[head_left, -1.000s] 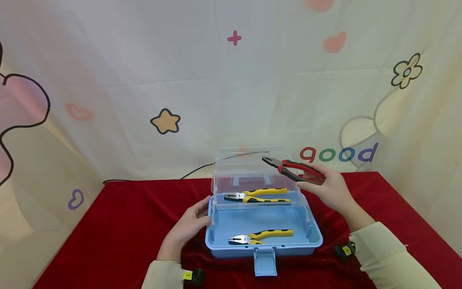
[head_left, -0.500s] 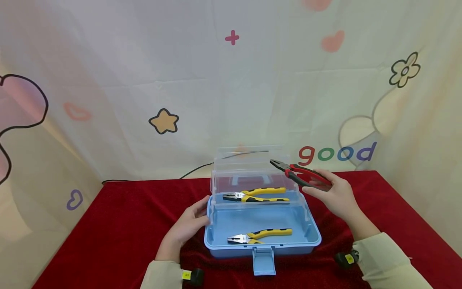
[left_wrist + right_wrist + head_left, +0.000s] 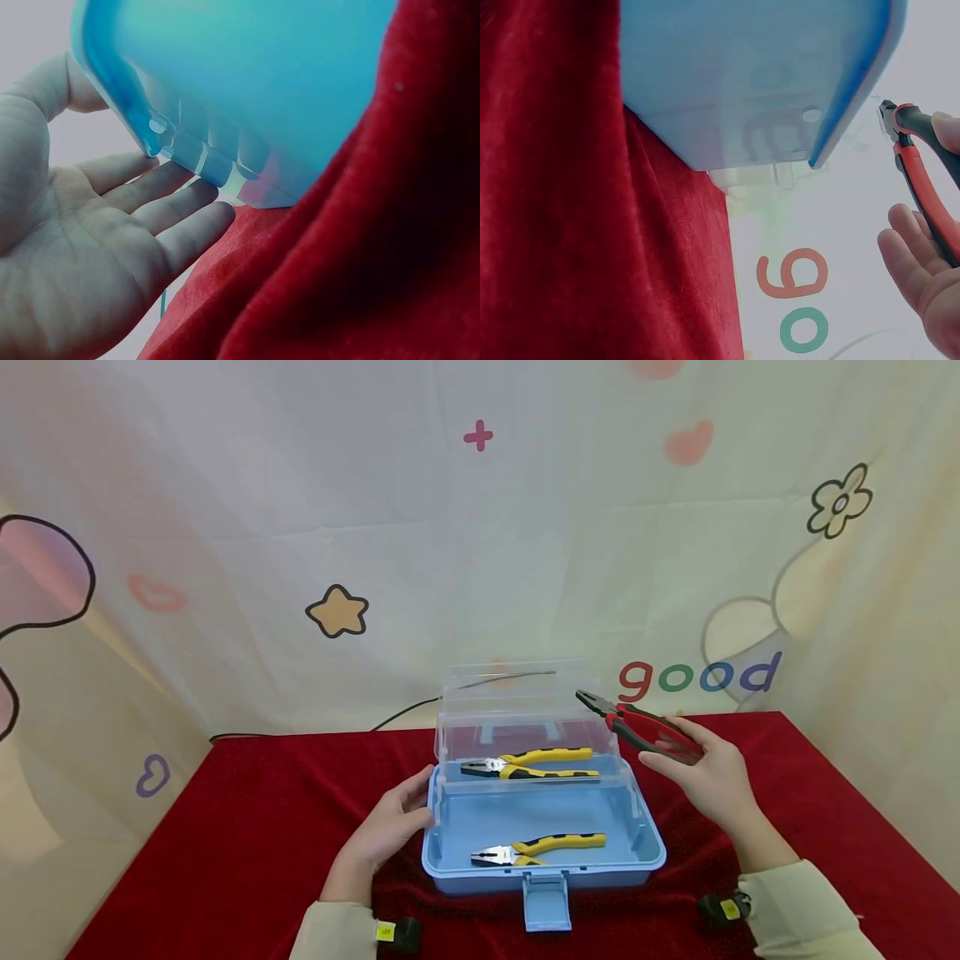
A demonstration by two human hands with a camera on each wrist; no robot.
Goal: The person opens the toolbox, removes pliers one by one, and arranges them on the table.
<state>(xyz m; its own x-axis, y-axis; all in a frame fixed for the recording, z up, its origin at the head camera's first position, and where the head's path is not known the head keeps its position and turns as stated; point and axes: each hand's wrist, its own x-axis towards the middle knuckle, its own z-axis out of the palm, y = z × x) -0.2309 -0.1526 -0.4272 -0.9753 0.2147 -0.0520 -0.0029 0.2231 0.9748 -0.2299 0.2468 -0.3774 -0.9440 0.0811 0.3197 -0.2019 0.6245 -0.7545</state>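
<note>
A blue toolbox (image 3: 536,818) stands on the red cloth, its clear lid (image 3: 517,697) raised at the back. Yellow-and-black pliers (image 3: 562,842) lie near the box's front wall. A second yellow-and-black pair (image 3: 553,755) lies toward the back, seen through clear plastic. My left hand (image 3: 384,831) rests against the box's left side, its fingers (image 3: 187,217) fairly straight in the left wrist view. To the right, above the box's rear corner, my right hand (image 3: 716,777) holds red-and-black pliers (image 3: 617,710) by the handles, jaws pointing up and left.
The box's front latch (image 3: 546,906) hangs down. Red cloth (image 3: 255,843) covers the table to both sides. A printed curtain (image 3: 405,568) hangs behind, and a thin dark cable (image 3: 405,717) runs along the back edge. Each wrist carries a small black device.
My right hand has moved right and slightly down with the red-and-black pliers, away from the lid. The left hand stays at the box's side. The whole view has shifted slightly.
</note>
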